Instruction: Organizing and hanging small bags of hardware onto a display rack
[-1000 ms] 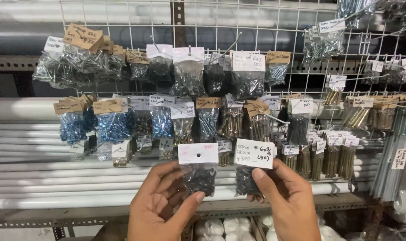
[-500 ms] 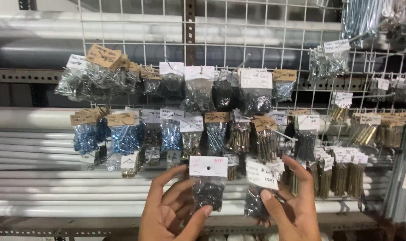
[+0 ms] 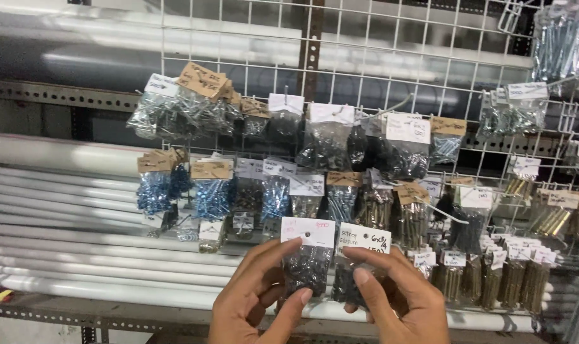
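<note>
We see two bare hands raised at the bottom middle of the view, each pinching a small clear bag of dark screws in front of a wire grid [image 3: 366, 38]. The left hand [image 3: 254, 302] has thumb and fingers closed on the left bag [image 3: 307, 258], which hangs upright, its long axis vertical, white card header on top and the screw-filled pouch below. The right hand [image 3: 398, 299] is closed the same way on the right bag [image 3: 353, 267], just beside the first and nearly touching it; its white header tilts a little, right end higher, and bears handwritten marks we leave unread. Both bags sit low, below the hanging rows and in front of white pipes [image 3: 79, 255] that lie level across the rack. Above the hands the grid carries rows of bags on hooks: grey screws with brown card tags [image 3: 203, 79] at upper left, blue screws [image 3: 156, 191] at mid left, dark screws with white headers [image 3: 331, 114] in the centre, brass-coloured screws [image 3: 512, 280] at lower right. The bags crowd together, many overlapping, so there is little free room among them. A steel shelf edge [image 3: 98, 312] runs along the bottom left below the pipes. Open room lies mainly at the left over the pipes, and at the very top of the grid
</note>
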